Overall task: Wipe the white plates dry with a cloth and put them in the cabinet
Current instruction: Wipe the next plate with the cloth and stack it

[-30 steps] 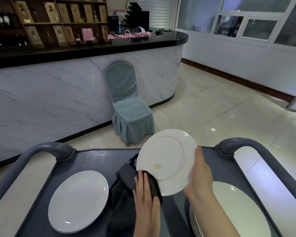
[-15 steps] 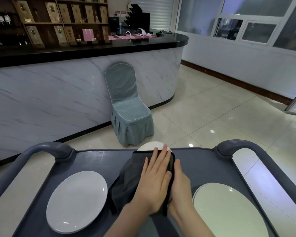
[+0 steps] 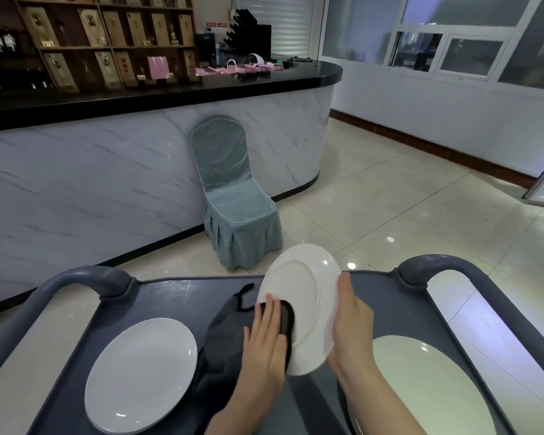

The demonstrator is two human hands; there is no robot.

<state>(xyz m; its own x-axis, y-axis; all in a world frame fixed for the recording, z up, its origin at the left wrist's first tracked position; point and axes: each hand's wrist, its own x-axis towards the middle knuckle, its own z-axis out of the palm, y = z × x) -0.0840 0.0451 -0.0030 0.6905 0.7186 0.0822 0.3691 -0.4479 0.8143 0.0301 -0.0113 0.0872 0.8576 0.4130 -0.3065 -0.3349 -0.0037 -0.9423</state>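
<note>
As we look down at the grey surface (image 3: 182,293) of the cart, the first plate (image 3: 142,375) lies flat at the far left. It is white and nothing lies on it. Just to its right a dark cloth (image 3: 226,337) sits bunched up on the surface, and one end of it reaches onto the middle plate (image 3: 302,302). Our left hand (image 3: 264,343) lies flat on that end of the cloth. Its fingers are straight and close side by side, and they press the cloth against the plate. The middle plate is white too. It is up off the surface and tipped on its edge, so one side looks toward our left hand. Our right hand (image 3: 352,328) grips the plate by its right rim. The thumb lies along the front, and the other fingers are hidden behind. To the right of that hand the last plate (image 3: 427,387) lies flat on the surface, near the right side of the cart. Behind the cart, past the middle plate, a chair (image 3: 236,208) with a blue-grey cover stands on the shiny floor, next to a long white bar.
</note>
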